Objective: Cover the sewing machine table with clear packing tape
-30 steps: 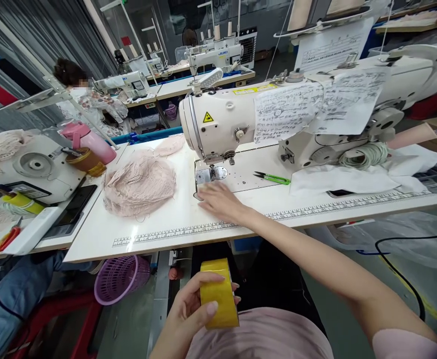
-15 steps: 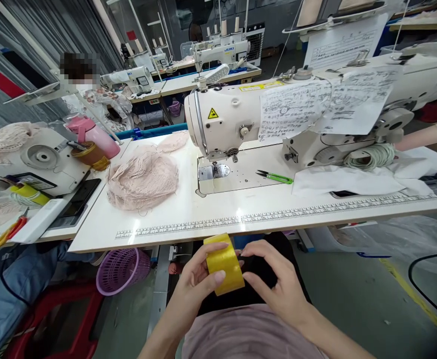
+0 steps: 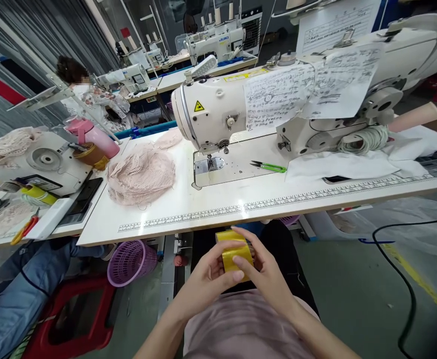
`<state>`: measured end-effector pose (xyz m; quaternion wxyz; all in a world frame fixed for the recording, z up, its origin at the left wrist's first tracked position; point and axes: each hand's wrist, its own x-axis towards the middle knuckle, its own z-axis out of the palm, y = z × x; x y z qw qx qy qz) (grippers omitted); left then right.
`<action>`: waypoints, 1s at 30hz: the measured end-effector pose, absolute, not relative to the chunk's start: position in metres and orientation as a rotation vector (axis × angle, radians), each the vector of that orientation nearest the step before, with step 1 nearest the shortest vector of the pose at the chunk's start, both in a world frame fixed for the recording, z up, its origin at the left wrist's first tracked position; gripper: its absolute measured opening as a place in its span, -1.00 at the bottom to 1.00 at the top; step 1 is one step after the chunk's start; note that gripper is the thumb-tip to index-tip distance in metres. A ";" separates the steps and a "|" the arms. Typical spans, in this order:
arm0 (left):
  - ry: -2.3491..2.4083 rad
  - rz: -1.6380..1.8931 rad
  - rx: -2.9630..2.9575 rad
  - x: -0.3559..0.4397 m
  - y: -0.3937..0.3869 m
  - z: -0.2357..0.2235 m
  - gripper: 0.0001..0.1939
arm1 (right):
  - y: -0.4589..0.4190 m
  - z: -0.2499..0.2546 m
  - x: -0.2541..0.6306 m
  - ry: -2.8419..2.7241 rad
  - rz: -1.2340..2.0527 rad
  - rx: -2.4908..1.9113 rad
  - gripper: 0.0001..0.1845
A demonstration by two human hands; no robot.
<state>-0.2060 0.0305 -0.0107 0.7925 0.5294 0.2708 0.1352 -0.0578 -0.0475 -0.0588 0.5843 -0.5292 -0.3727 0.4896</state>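
A roll of yellow tape [image 3: 237, 257] is held over my lap, just below the table's front edge. My left hand [image 3: 214, 269] grips it from the left, thumb across the front and fingers at the top and behind. From the right, my right hand [image 3: 263, 271] is closed around the same roll, its thumb on the front face and its fingers over the top and far side. Part of the roll's far side is hidden by my fingers. Beyond it stands a white sewing machine [image 3: 207, 114] on the white table [image 3: 173, 199], with green thread snips [image 3: 268, 166] lying on its bed.
Pale pink lace fabric [image 3: 141, 174] is heaped left of the machine. A printed ruler [image 3: 218, 213] runs along the table front. Below are a purple basket [image 3: 132, 264] and a red stool [image 3: 69, 319]. Another person [image 3: 94, 99] sits at the back left.
My right hand has moved from beside the tape roll onto it, and the fingers now wrap it. The roll has shifted slightly right and turned. The view has shifted a little.
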 end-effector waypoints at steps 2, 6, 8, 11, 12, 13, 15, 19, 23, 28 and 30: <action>0.583 0.271 1.186 -0.206 0.030 -0.010 -0.60 | -0.050 -0.060 -0.057 -0.870 1.148 -1.216 -0.50; 0.603 0.227 1.266 -0.205 0.030 -0.012 -0.58 | -0.053 -0.064 -0.058 -0.841 1.145 -1.196 -0.53; 0.595 0.212 1.268 -0.205 0.030 -0.013 -0.57 | -0.055 -0.067 -0.059 -0.845 1.121 -1.202 -0.56; 0.580 0.202 1.269 -0.205 0.030 -0.014 -0.56 | -0.056 -0.069 -0.059 -0.841 1.086 -1.225 -0.60; 0.579 0.193 1.284 -0.205 0.030 -0.014 -0.56 | -0.057 -0.070 -0.058 -0.840 1.079 -1.236 -0.60; 0.576 0.178 1.307 -0.205 0.030 -0.013 -0.55 | -0.057 -0.070 -0.058 -0.841 1.076 -1.247 -0.60; 0.570 0.133 1.379 -0.205 0.032 -0.011 -0.51 | -0.059 -0.069 -0.056 -0.857 1.063 -1.268 -0.60; 0.575 0.031 1.629 -0.203 0.040 -0.003 -0.44 | -0.061 -0.066 -0.055 -0.883 1.020 -1.275 -0.64; 0.558 -0.062 1.929 -0.200 0.052 0.004 -0.39 | -0.061 -0.063 -0.056 -0.810 0.988 -1.273 -0.67; 0.521 -0.173 2.172 -0.198 0.061 0.006 -0.36 | -0.058 -0.057 -0.057 -0.652 1.026 -1.227 -0.64; 0.494 -0.163 2.182 -0.198 0.062 0.004 -0.36 | -0.057 -0.055 -0.056 -0.627 1.064 -1.213 -0.63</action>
